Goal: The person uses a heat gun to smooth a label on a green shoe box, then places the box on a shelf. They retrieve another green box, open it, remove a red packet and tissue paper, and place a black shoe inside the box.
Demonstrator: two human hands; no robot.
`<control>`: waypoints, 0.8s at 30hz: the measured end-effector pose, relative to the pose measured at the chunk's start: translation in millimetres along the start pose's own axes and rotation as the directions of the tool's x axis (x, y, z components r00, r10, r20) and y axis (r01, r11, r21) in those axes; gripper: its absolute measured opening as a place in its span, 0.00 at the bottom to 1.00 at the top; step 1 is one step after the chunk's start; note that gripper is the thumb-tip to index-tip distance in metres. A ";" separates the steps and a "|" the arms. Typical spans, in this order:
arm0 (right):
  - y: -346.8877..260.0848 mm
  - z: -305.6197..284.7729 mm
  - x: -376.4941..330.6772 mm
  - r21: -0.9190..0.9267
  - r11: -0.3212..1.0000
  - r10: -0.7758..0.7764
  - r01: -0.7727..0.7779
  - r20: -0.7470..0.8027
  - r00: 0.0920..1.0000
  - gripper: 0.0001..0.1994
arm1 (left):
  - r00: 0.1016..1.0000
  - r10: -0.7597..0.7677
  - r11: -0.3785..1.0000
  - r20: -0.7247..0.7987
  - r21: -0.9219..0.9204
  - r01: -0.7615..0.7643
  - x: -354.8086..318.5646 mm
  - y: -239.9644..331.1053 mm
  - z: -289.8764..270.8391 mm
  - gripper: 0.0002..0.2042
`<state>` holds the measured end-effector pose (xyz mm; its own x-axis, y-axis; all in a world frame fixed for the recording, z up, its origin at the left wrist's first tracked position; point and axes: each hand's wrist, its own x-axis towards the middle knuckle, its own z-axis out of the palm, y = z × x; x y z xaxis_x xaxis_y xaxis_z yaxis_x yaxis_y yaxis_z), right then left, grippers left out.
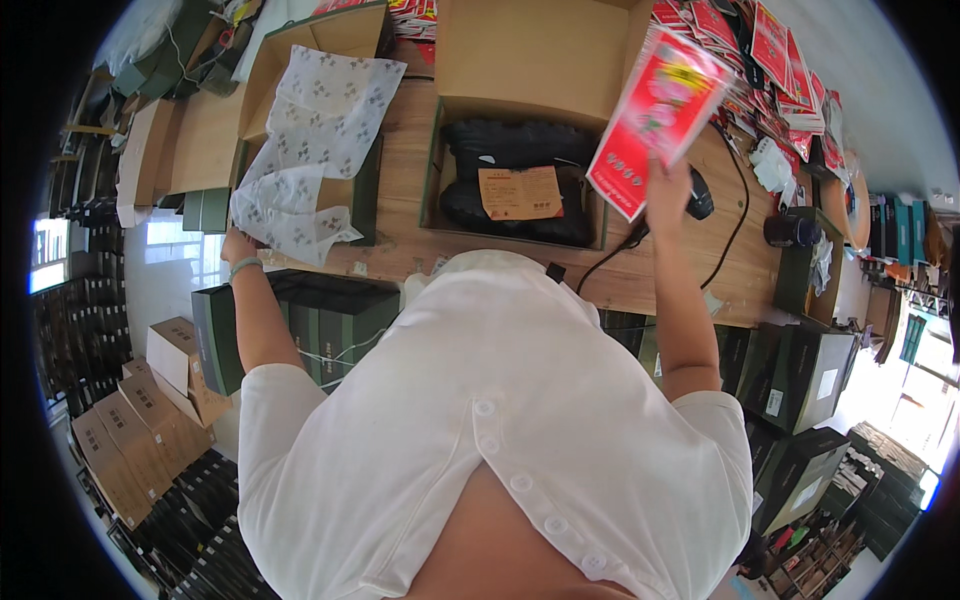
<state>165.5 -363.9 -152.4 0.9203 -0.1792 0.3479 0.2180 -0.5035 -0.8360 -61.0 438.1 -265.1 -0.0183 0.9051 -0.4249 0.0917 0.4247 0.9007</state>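
My right hand is closed on the lower edge of a red printed packet with pink flowers on it, raised beside an open shoebox. Inside that box lie black shoes, with an orange-brown printed card on top of them. My left hand is at the near left corner of a second open box. White patterned tissue paper drapes over that box and hangs past its near edge, next to my left hand. The fingers of that hand are mostly hidden.
More red packets are heaped at the far right of the wooden table. A black handheld device and its cable lie right of my right hand. Dark green boxes stand below the table's near edge; brown cartons stack at left.
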 end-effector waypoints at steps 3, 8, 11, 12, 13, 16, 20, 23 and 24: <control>41.3 -41.4 5.7 0.476 0.869 0.271 -0.137 -0.226 0.936 0.10 | 0.827 0.499 0.723 -0.261 0.651 -0.231 -70.5 -15.4 38.5 0.26; 178.4 -111.9 -36.3 0.677 0.687 0.654 -0.264 -0.418 0.630 0.15 | 0.216 0.668 0.067 0.712 0.232 -0.970 -257.1 -39.6 83.5 0.30; 253.3 -133.0 -83.2 0.813 0.415 0.818 -0.407 -0.138 0.558 0.19 | -0.090 0.488 0.177 0.868 -0.199 -0.964 -370.6 -61.7 117.2 0.25; 272.0 -136.8 -95.4 0.844 0.309 0.822 -0.439 -0.005 0.570 0.20 | -0.211 0.432 0.127 0.877 -0.291 -0.948 -388.5 -67.9 130.4 0.25; 279.0 -135.0 -101.8 0.821 0.321 0.826 -0.473 0.001 0.563 0.19 | -0.194 0.336 0.174 0.921 -0.264 -0.949 -409.2 -74.0 139.4 0.24; 281.3 -126.9 -110.2 0.777 0.328 0.836 -0.537 0.026 0.549 0.18 | -0.192 0.200 0.122 0.961 -0.219 -0.968 -429.3 -102.5 173.3 0.30; 288.2 -132.8 -121.3 0.397 0.659 0.734 -0.639 -0.151 0.662 0.24 | -0.167 -0.019 -0.159 0.986 -0.168 -0.973 -442.3 -124.8 207.7 0.43; 253.8 -99.2 -130.9 -0.384 0.702 0.438 -0.599 -0.431 0.789 0.31 | -0.143 -0.121 -0.317 0.982 -0.175 -0.932 -464.9 -131.9 225.1 0.48; 215.3 -65.8 -125.3 -0.317 0.895 0.119 -0.313 -0.507 0.854 0.34 | -0.108 -0.146 -0.360 0.983 -0.154 -0.920 -471.9 -132.7 225.8 0.49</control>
<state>75.8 -505.5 -348.1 0.6471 -0.6411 0.4127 -0.1958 -0.6629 -0.7227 160.3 -50.5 -204.6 0.9676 -0.1816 -0.1752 -0.1697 -0.9822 0.0810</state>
